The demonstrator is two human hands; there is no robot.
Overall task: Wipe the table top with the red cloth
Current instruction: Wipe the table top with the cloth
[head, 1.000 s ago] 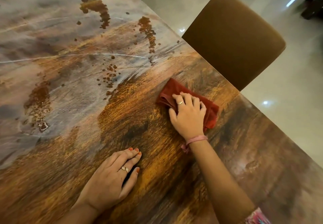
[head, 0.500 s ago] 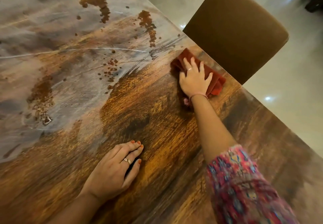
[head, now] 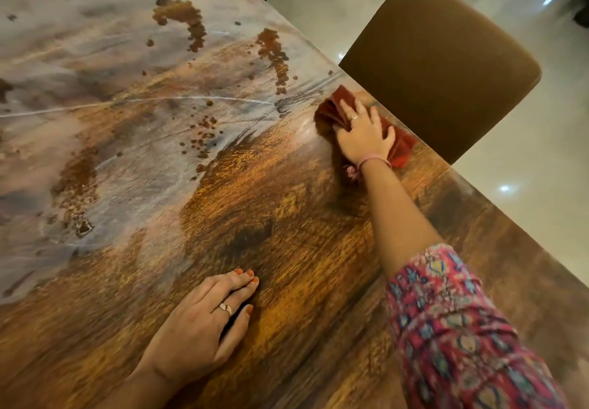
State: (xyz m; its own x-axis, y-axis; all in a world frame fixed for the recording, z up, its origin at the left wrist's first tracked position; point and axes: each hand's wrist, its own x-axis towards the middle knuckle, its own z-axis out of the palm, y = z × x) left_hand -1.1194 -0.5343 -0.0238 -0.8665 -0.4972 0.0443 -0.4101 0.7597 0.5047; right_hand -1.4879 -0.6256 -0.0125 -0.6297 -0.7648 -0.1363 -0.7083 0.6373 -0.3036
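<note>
Both hands are down flat: my right hand (head: 363,134) presses spread fingers on the red cloth (head: 334,109) at two o'clock by the surface (head: 287,217) edge; my left hand (head: 204,322) lies flat, holding nothing. Soft, light, bunching cloth, best held under the palm.

Right hand (head: 363,134) and red cloth (head: 334,109) farther out, seemingly nearer the table edge (head: 357,86).
</note>
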